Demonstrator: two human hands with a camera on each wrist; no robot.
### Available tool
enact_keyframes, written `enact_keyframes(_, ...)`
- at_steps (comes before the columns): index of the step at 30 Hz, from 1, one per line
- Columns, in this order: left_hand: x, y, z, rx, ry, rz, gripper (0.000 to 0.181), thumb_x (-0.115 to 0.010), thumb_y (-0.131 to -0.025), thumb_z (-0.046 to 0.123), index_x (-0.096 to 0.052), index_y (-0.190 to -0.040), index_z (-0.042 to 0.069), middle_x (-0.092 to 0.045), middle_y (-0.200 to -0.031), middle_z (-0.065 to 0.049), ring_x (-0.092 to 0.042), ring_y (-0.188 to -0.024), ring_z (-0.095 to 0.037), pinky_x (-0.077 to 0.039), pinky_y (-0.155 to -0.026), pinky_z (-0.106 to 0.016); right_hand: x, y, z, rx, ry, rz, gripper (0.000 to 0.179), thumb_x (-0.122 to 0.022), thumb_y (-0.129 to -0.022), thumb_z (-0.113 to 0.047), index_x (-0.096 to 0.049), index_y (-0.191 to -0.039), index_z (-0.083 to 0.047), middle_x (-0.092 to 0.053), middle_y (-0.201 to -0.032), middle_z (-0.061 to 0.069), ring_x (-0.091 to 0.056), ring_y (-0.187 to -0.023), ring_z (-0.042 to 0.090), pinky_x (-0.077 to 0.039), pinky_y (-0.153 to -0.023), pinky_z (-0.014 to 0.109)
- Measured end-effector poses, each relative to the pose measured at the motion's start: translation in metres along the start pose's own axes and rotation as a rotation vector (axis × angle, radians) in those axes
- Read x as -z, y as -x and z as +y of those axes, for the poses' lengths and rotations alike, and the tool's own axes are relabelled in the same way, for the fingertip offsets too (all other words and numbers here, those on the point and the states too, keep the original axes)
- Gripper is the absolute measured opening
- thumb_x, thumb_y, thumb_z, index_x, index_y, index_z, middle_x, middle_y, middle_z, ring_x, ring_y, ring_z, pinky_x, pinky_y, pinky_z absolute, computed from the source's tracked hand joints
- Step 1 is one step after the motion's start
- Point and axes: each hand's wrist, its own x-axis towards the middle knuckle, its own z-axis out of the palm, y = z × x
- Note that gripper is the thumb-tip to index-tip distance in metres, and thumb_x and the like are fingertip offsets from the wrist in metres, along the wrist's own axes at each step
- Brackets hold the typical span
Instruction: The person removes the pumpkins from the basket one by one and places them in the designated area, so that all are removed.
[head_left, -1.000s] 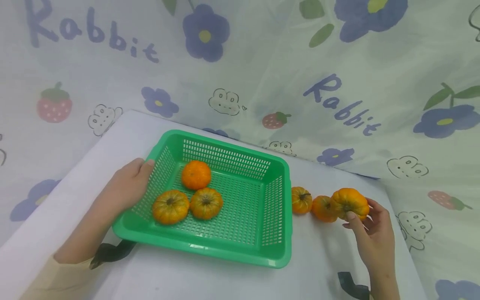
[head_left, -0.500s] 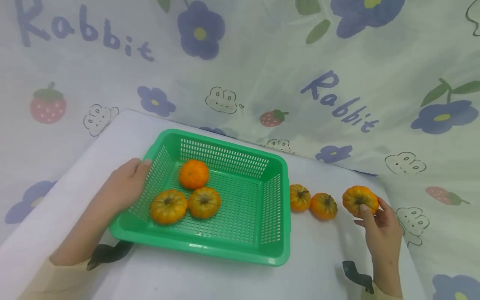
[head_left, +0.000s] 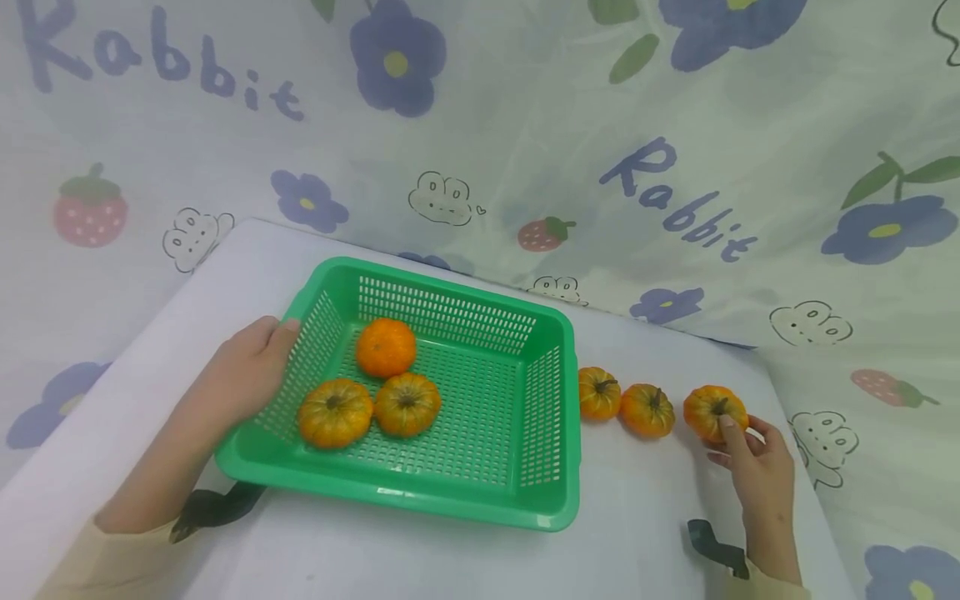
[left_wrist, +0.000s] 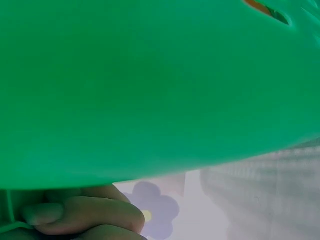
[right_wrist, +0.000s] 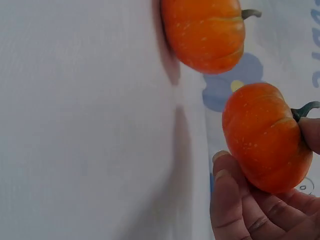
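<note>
My left hand (head_left: 251, 371) grips the left rim of a green plastic basket (head_left: 390, 492); in the left wrist view its curled fingers (left_wrist: 95, 212) show under the rim. Inside the basket sit an orange pumpkin (head_left: 386, 347) and two yellow-green striped small pumpkins, one left (head_left: 335, 413) and one right (head_left: 407, 404). At the right, my right hand (head_left: 761, 475) holds another small pumpkin (head_left: 712, 412), thumb by its stem and fingers beneath. In the right wrist view this held pumpkin (right_wrist: 267, 137) looks orange and appears slightly off the table.
Between the basket and my right hand, two small pumpkins stand on the white table (head_left: 630, 517), one beside the basket wall (head_left: 598, 394) and one a little farther right (head_left: 647, 410). A printed curtain (head_left: 480, 125) hangs behind the table.
My right hand has carried its pumpkin rightward, away from the neighbouring pumpkin, then lowered it slightly. The left hand keeps its grip on the basket; the head view has shifted a little.
</note>
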Motion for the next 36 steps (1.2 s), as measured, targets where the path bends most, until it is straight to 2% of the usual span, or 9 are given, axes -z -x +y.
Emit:
enact_keyframes(4,0.000,0.000,-0.001,0.001,0.000,-0.003,0.060,-0.018,-0.112,0.052,-0.050,-0.115,0.001,-0.056,-0.092,-0.014,-0.055,-0.078,-0.029,-0.049,-0.062,-0.038,0.002,-0.004,0.004,-0.031,0.051,-0.029,0.084,-0.052,-0.105,-0.058,-0.025,-0.163,-0.002,-0.050,-0.148,0.032,-0.063,-0.071,-0.003,-0.053,-0.064,0.012)
enact_keyframes(10,0.000,-0.001,-0.003,0.008,0.012,-0.011,0.061,-0.017,-0.112,0.052,-0.050,-0.117,0.001,-0.057,-0.091,-0.015,-0.056,-0.076,-0.028,-0.051,-0.060,-0.038,0.001,-0.008,0.008,-0.064,0.072,-0.033,0.086,-0.051,-0.104,-0.061,-0.026,-0.163,-0.003,-0.048,-0.150,0.031,-0.059,-0.078,-0.002,-0.050,-0.063,0.009)
enact_keyframes(17,0.000,-0.002,-0.005,0.005,0.024,-0.015,0.061,-0.017,-0.112,0.052,-0.050,-0.117,0.001,-0.057,-0.091,-0.015,-0.057,-0.075,-0.028,-0.052,-0.059,-0.039,-0.004,-0.009,0.012,-0.075,0.064,-0.046,0.089,-0.050,-0.102,-0.064,-0.028,-0.162,-0.002,-0.045,-0.153,0.029,-0.059,-0.103,0.024,-0.045,-0.063,0.008)
enact_keyframes(22,0.000,-0.001,-0.002,-0.004,0.022,-0.013,0.061,-0.018,-0.112,0.052,-0.050,-0.117,0.000,-0.057,-0.091,-0.015,-0.056,-0.075,-0.028,-0.051,-0.060,-0.039,-0.005,-0.009,0.015,-0.069,0.040,-0.056,0.088,-0.049,-0.103,-0.064,-0.030,-0.161,-0.001,-0.042,-0.156,0.027,-0.056,-0.112,0.030,-0.046,-0.065,0.006)
enact_keyframes(26,0.000,-0.001,-0.001,-0.007,0.023,-0.012,0.061,-0.018,-0.112,0.052,-0.050,-0.116,0.001,-0.057,-0.091,-0.015,-0.056,-0.075,-0.028,-0.051,-0.060,-0.039,-0.005,-0.008,0.016,-0.066,0.038,-0.057,0.088,-0.049,-0.103,-0.064,-0.031,-0.161,-0.001,-0.043,-0.156,0.027,-0.059,-0.106,0.024,-0.047,-0.065,0.006)
enact_keyframes(33,-0.001,-0.001,-0.003,-0.004,0.006,-0.009,0.060,-0.017,-0.113,0.051,-0.049,-0.117,0.000,-0.057,-0.092,-0.015,-0.056,-0.075,-0.028,-0.051,-0.059,-0.039,-0.008,-0.010,0.016,-0.073,0.022,-0.065,0.090,-0.051,-0.101,-0.067,-0.031,-0.161,-0.003,-0.051,-0.148,0.027,-0.062,-0.082,0.003,-0.050,-0.067,0.008)
enact_keyframes(36,-0.001,-0.001,-0.003,-0.002,0.008,-0.011,0.060,-0.017,-0.113,0.051,-0.049,-0.117,-0.001,-0.057,-0.091,-0.016,-0.057,-0.074,-0.028,-0.052,-0.059,-0.039,-0.010,-0.009,0.016,-0.064,0.012,-0.073,0.087,-0.052,-0.102,-0.065,-0.033,-0.159,-0.002,-0.051,-0.148,0.026,-0.060,-0.081,0.001,-0.051,-0.068,0.009)
